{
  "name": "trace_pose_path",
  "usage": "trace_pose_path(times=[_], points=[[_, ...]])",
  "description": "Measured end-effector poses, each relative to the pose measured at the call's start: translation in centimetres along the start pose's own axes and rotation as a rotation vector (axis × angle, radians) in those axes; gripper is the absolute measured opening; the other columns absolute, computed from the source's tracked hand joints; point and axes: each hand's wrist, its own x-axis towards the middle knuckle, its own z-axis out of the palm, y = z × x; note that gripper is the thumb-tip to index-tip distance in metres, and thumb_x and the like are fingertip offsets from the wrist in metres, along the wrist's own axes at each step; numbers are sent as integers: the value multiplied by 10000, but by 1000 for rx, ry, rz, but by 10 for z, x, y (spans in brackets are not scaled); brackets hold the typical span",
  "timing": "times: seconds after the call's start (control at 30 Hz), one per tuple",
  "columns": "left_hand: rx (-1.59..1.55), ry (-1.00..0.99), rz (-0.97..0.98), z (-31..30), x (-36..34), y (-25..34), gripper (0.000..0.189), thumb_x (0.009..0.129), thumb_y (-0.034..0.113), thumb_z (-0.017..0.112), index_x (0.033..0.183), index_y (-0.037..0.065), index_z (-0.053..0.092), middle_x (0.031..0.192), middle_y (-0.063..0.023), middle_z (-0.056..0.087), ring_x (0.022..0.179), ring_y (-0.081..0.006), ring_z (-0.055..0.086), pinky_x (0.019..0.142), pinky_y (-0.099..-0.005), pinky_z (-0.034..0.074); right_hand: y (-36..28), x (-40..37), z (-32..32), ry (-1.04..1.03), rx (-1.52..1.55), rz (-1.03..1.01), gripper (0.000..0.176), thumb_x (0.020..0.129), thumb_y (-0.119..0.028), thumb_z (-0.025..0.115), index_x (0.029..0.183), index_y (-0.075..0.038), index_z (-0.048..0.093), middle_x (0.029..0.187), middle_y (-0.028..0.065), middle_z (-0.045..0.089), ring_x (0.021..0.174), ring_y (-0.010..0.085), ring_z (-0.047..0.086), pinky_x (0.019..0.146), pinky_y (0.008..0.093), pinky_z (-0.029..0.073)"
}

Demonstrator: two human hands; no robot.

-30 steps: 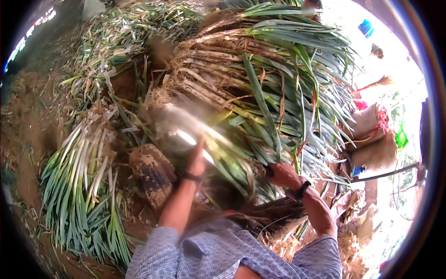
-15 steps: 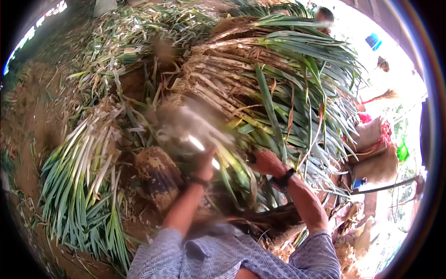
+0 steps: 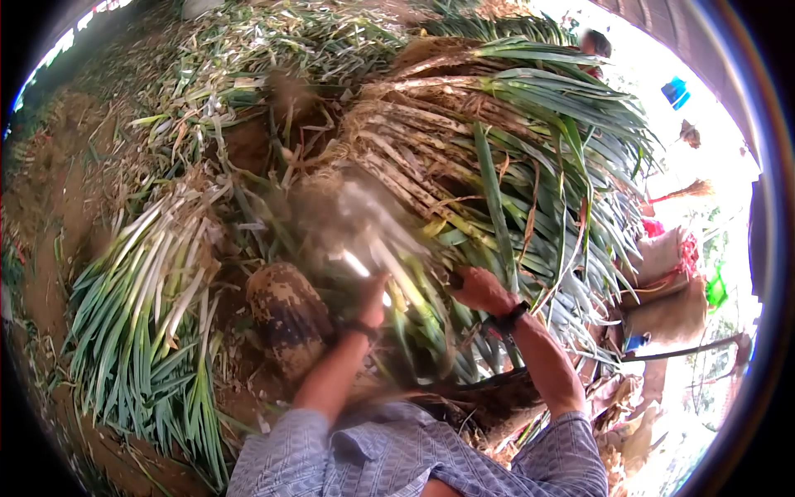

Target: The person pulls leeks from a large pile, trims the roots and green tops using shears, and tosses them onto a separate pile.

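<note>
My left hand (image 3: 374, 300), with a dark band at the wrist, is closed at the lower end of a few green onions (image 3: 407, 286); a blurred smudge hides their upper part. A bright white streak (image 3: 356, 262) shows just above this hand. To the right, my right hand (image 3: 480, 290) has its fingers curled at the green leaves, a black watch on its wrist. What lies between those fingers is dark and I cannot make it out. Beyond both hands lies a big pile of untrimmed green onions (image 3: 422, 157), soil and roots still on them.
At the left a bunch of clean, pale-stemmed green onions (image 3: 149, 282) lies on the ground. My camouflage-covered knee (image 3: 286, 306) is beside my left forearm. Leaf scraps (image 3: 224, 66) cover the ground at the back. Sacks (image 3: 667, 290) stand at the right; another person (image 3: 595, 45) is far back.
The whole view has shifted slightly, with the pile a little further right and lower. My left hand has moved slightly toward the right hand; both keep nearly the same pose.
</note>
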Motion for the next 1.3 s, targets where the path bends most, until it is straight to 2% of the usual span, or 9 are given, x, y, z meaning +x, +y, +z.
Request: trace_pose_path(times=[0.27, 0.57, 0.67, 0.77, 0.8, 0.9, 0.93, 1.07, 1.3], points=[[32, 68, 36, 8, -23, 29, 254, 768, 130, 752, 990, 46, 661, 930, -27, 655, 806, -161, 611, 745, -315, 498, 1, 3, 21, -45, -84, 54, 327, 845, -356, 607, 930, -49, 680, 835, 219, 675, 806, 416, 645, 717, 510, 497], [-56, 172, 92, 2, -11, 13, 172, 800, 121, 752, 927, 81, 644, 807, -12, 665, 595, -86, 588, 470, -239, 449, -23, 51, 33, -100, -122, 53, 316, 829, -354, 630, 924, -57, 685, 846, 205, 684, 812, 392, 662, 725, 496, 507], [-224, 88, 188, -9, 1, 19, 136, 838, 110, 709, 952, 62, 653, 825, -42, 687, 575, -113, 606, 449, -245, 473, -33, 52, 29, -80, -169, 26, 308, 825, -354, 642, 925, -66, 688, 857, 192, 689, 813, 379, 663, 728, 492, 509], [91, 125, 376, -14, 19, 36, 146, 873, 118, 667, 996, 40, 660, 837, -74, 698, 577, -134, 622, 434, -260, 488, -22, 58, 36, -98, -105, 32, 297, 815, -351, 658, 924, -78, 689, 862, 177, 690, 816, 369, 660, 732, 485, 508], [141, 27, 556, -15, 23, 42, 208, 886, 130, 655, 1054, 8, 645, 798, -72, 678, 567, -156, 617, 428, -275, 491, -21, 58, 34, -113, -102, 32, 294, 811, -351, 663, 923, -81, 688, 861, 173, 690, 817, 366, 658, 731, 479, 507], [-124, -25, 308, -11, 34, 63, 253, 880, 117, 665, 1089, -19, 624, 821, -73, 660, 593, -169, 622, 453, -282, 512, -21, 51, 28, -123, -78, 2, 303, 804, -353, 675, 940, -83, 680, 863, 170, 686, 815, 359, 651, 727, 463, 501], [-91, 54, 362, 0, 30, 75, 301, 875, 136, 685, 1117, -26, 609, 862, -74, 647, 617, -173, 620, 458, -300, 515, -22, 49, 24, -121, -70, -15, 309, 802, -355, 678, 949, -83, 676, 865, 171, 684, 813, 356, 648, 725, 458, 499], [-78, 107, 160, 3, 47, 91, 370, 845, 192, 746, 1133, -14, 637, 918, -74, 654, 637, -178, 612, 481, -331, 509, -19, 40, 10, -155, 43, 7, 361, 809, -368, 678, 981, -51, 651, 879, 181, 676, 805, 362, 638, 720, 461, 488], [11, -37, 212, 8, 29, 112, 423, 848, 246, 741, 1173, -2, 631, 1065, -84, 626, 958, -195, 576, 841, -345, 462, -29, 15, -6, -19, 91, -116, 391, 841, -382, 669, 961, -11, 633, 803, 192, 653, 751, 374, 618, 701, 464, 480]])
